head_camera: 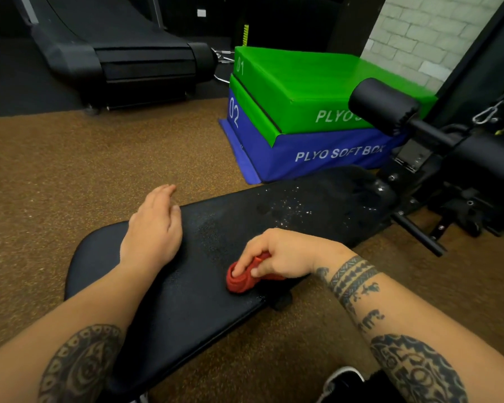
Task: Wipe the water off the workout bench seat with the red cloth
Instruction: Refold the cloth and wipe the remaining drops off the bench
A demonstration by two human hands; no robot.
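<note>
Right hand [277, 253] grips bunched red cloth [242, 279] against wet black bench seat [186, 301]; left hand [153, 228] rests flat, fingers straight, holding nothing.

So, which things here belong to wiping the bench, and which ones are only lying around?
Part of the job:
red cloth, gripped by the right hand; bench seat; water drops; left hand, resting on the seat's far edge.

Just around:
green plyo box; blue plyo box; treadmill; roller pad; shoe.

Tattooed forearms [358, 283], black-and-white shoe [342, 383]
</note>
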